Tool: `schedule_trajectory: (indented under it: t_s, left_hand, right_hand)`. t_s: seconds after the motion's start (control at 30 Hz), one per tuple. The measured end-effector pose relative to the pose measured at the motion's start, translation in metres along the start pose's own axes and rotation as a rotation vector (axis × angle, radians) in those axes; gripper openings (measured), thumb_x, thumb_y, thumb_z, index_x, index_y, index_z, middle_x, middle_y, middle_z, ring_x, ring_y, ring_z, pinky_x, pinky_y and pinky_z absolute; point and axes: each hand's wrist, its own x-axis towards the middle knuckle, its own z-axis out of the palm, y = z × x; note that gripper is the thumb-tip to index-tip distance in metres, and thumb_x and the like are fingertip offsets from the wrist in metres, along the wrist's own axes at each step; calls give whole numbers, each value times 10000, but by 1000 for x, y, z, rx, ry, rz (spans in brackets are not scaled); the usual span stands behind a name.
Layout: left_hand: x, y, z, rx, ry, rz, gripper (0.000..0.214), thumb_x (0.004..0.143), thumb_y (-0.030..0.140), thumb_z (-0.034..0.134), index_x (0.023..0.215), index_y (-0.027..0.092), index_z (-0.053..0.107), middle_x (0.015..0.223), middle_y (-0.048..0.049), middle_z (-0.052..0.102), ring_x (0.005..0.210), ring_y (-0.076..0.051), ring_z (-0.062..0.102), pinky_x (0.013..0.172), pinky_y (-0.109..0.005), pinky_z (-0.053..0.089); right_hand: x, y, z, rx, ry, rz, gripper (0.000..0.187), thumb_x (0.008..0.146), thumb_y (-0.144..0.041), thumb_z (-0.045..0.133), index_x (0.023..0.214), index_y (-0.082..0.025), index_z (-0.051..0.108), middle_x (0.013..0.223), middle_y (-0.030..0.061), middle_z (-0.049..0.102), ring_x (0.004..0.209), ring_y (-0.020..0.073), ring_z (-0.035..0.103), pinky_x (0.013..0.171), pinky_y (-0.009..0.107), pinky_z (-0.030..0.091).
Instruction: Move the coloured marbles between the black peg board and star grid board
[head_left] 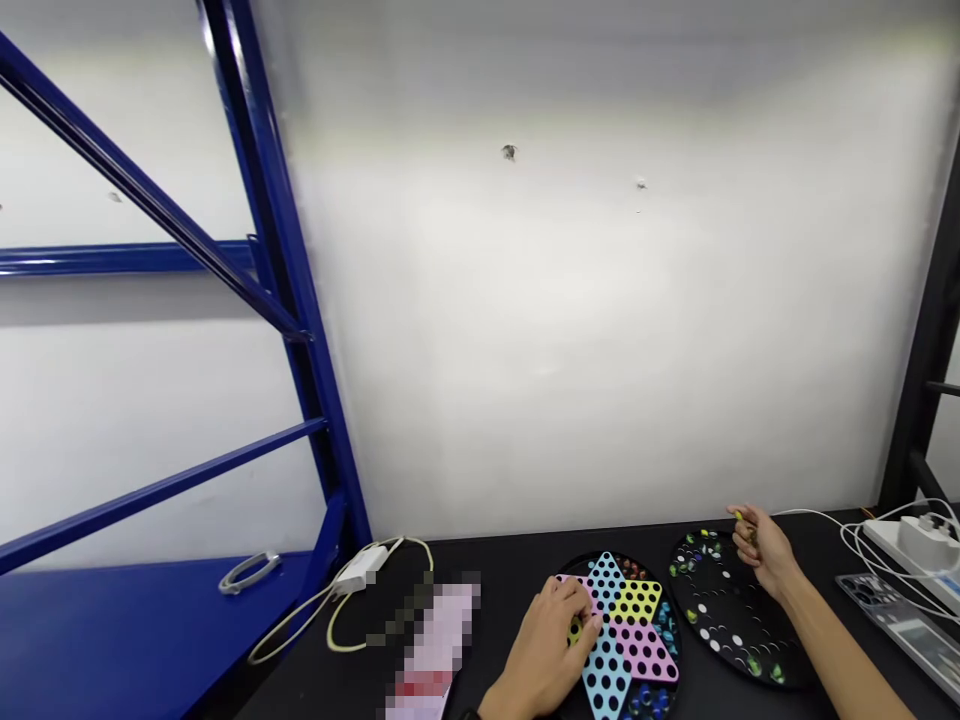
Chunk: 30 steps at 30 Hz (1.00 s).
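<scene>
White wall (540, 350) forms the background, with a blue metal rack (330, 440) at left and a black counter (517, 565) along its foot. On the counter, a round Chinese checkers board (634, 640) with a star of pale blue, yellow and pink points lies in front of the person, within reach of both hands. Its outer pockets contain red-orange marbles (634, 568), teal marbles (666, 628) and dark blue marbles (649, 700), grouped by colour; the recesses presumably keep them from rolling. Just to the right, a round black tray (720, 595) carries green marbles (705, 550) and white spots near its edge.

The hands are well apart. The left hand (551, 635) rests over the board's left side, fingers bent downward, perhaps steadying it or handling a piece; whether it grips anything cannot be told. The right hand (761, 550) is raised over the tray, fingers curled, with a yellow-green marble (739, 515) at the fingertips, apparently pinched because so small a ball slips easily.

At far right, a white power strip (874, 535) and a grey device (904, 630) lie beside the tray, leaving the right arm room.
</scene>
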Motion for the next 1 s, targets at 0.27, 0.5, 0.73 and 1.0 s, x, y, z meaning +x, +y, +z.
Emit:
schedule_trajectory:
  t_s: [0.27,0.5,0.73,1.0]
  left_hand:
    - [0,-5,4,-1,12,1,199,942,342,486,790,220,524,929,-9,602,894,-200,513,807,-319,408]
    - [0,-5,5,-7,11,2,187,940,331,482,792,223,521,929,-11,601,903,-204,517,803,-319,413]
    - [0,-4,6,4,16,2,190,941,339,487,795,224,523,931,-8,605,902,-203,516,819,-327,406]
    - [1,-3,4,0,8,2,210,942,352,476,793,216,536,928,-16,602,900,-209,514,806,-331,404]
  right_hand:
    - [3,15,4,-548,31,-179,322,806,-481,496,764,-197,642,647,49,633,635,205,607,563,280,426]
    - [-6,11,22,-1231,-167,-209,361,914,-303,386,1181,-239,620,1037,143,693,922,298,669,771,393,457]
    - [-7,-2,25,-891,-98,-164,246,883,-336,456,944,-196,649,869,109,663,755,239,634,651,332,449]
    - [-41,-38,15,465,-353,223,239,846,-384,542,905,-161,603,635,-32,499,364,30,256,316,160,184]
